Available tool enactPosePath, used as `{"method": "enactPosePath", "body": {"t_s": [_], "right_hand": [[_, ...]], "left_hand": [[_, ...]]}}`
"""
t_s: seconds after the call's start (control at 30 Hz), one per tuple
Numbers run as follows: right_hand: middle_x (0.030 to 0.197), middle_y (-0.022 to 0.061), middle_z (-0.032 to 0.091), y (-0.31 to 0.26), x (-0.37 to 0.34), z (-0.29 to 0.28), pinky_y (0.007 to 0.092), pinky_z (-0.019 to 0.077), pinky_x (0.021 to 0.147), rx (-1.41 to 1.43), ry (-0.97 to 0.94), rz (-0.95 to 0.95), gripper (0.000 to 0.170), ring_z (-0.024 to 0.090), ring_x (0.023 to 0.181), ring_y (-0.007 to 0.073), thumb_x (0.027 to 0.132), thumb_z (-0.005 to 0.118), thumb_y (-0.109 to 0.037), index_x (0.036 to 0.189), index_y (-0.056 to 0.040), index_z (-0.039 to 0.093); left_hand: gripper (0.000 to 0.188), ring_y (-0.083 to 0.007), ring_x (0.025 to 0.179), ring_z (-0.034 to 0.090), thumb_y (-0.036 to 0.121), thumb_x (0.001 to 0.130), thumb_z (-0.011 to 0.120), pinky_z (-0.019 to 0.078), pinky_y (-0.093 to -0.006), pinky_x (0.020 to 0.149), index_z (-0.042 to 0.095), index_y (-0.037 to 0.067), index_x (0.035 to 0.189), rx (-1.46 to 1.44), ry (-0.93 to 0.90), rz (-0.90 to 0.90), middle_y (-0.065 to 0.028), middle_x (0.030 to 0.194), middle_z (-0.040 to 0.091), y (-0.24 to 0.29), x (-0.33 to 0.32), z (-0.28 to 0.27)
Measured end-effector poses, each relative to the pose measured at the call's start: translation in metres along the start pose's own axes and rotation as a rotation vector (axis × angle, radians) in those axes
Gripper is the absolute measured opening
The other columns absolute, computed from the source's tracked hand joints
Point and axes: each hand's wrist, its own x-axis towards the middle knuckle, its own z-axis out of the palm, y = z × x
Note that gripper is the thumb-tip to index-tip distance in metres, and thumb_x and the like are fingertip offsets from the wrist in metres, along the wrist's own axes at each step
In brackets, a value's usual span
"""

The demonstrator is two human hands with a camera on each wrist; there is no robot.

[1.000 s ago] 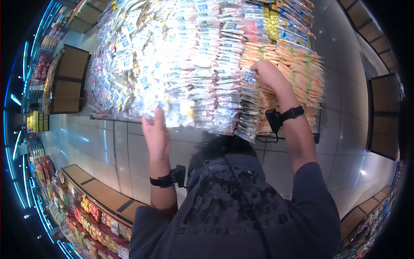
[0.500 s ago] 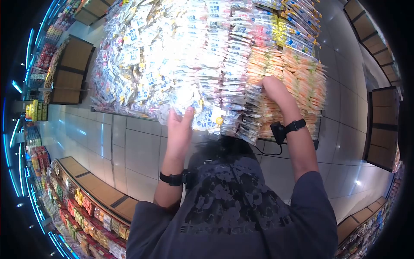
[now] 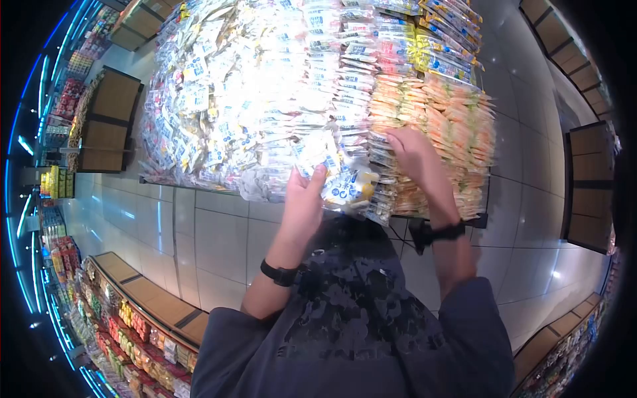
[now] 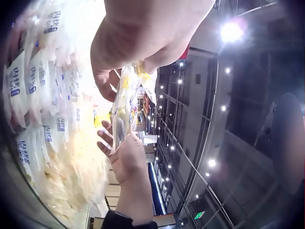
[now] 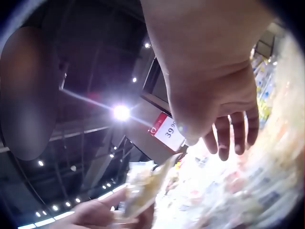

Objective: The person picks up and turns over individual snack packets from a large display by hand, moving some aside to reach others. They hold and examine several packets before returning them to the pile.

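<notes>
In the head view my left hand [image 3: 306, 199] grips a few clear snack packets [image 3: 348, 186] printed white, blue and yellow, near the front edge of a display heaped with packets. The left wrist view shows these packets [image 4: 125, 107] upright between the two hands. My right hand [image 3: 415, 149] hovers over the border between the white-and-blue packets [image 3: 352, 99] and the orange packets [image 3: 458, 119]. Its fingers [image 5: 238, 129] hang loosely extended in the right wrist view, with nothing in them.
More clear packets [image 3: 199, 99] are heaped on the display's left side. Yellow and blue packets [image 3: 448, 40] lie at the back right. A red-and-white price sign [image 5: 169, 132] stands beyond. Tiled floor [image 3: 212, 222] and stocked shelves [image 3: 142, 325] surround the display.
My left hand has travelled right along the front edge, carrying its packets toward the right hand. The right hand, earlier with its fingertips at a blue-and-white packet, is now slightly lower and off it.
</notes>
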Motion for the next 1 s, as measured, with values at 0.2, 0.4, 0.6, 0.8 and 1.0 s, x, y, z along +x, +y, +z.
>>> {"method": "enactPosePath", "body": {"t_s": [0.2, 0.4, 0.6, 0.8, 1.0], "right_hand": [[0.098, 0.0078, 0.068, -0.063, -0.078, -0.006, 0.0302, 0.0562, 0.083, 0.728, -0.103, 0.289, 0.049, 0.067, 0.093, 0.0133, 0.092, 0.073, -0.004, 0.139, -0.0046, 0.06], [0.109, 0.0092, 0.071, 0.0, -0.064, -0.022, 0.0278, 0.0577, 0.079, 0.678, 0.205, 0.535, 0.047, 0.07, 0.092, 0.0133, 0.091, 0.074, -0.003, 0.136, -0.0032, 0.061], [0.099, 0.0106, 0.076, 0.036, -0.007, -0.01, 0.0295, 0.0531, 0.073, 0.524, 0.358, 0.296, 0.024, 0.07, 0.087, 0.0152, 0.093, 0.071, -0.012, 0.113, 0.002, 0.073], [0.093, 0.0171, 0.072, 0.045, 0.012, 0.01, 0.0398, 0.0539, 0.08, 0.284, 0.181, 0.039, 0.023, 0.068, 0.087, 0.0329, 0.083, 0.074, -0.009, 0.104, -0.0009, 0.076], [0.092, 0.0165, 0.07, 0.048, 0.025, 0.014, 0.0409, 0.0536, 0.08, 0.246, 0.058, 0.076, 0.025, 0.068, 0.087, 0.0336, 0.081, 0.076, -0.013, 0.104, -0.0029, 0.077]], "left_hand": [[0.037, -0.0159, 0.115, 0.063, 0.013, 0.107, 0.058, 0.0576, -0.0349, 0.093, 0.043, 0.006, 0.14, -0.094, -0.104, -0.014, -0.0078, 0.132, 0.061, -0.018, 0.003, 0.018], [0.04, -0.0194, 0.119, 0.062, 0.007, 0.104, 0.06, 0.0586, -0.0425, 0.099, 0.041, 0.006, 0.14, 0.019, 0.002, 0.046, -0.01, 0.133, 0.06, -0.019, 0.008, 0.007], [0.048, -0.0155, 0.12, 0.058, 0.002, 0.099, 0.065, 0.0516, -0.0329, 0.101, 0.045, -0.001, 0.143, 0.397, -0.224, -0.122, -0.0101, 0.132, 0.059, -0.024, 0.006, 0.013], [0.061, -0.0133, 0.121, 0.06, 0.001, 0.099, 0.065, 0.0519, -0.0313, 0.1, 0.038, 0.001, 0.154, 0.523, -0.327, -0.102, -0.0068, 0.137, 0.06, -0.031, 0.004, 0.013], [0.059, -0.0135, 0.122, 0.059, 0.001, 0.099, 0.065, 0.0542, -0.0324, 0.099, 0.039, 0.001, 0.152, 0.476, -0.327, -0.111, -0.0071, 0.137, 0.058, -0.031, 0.001, 0.014]]}}
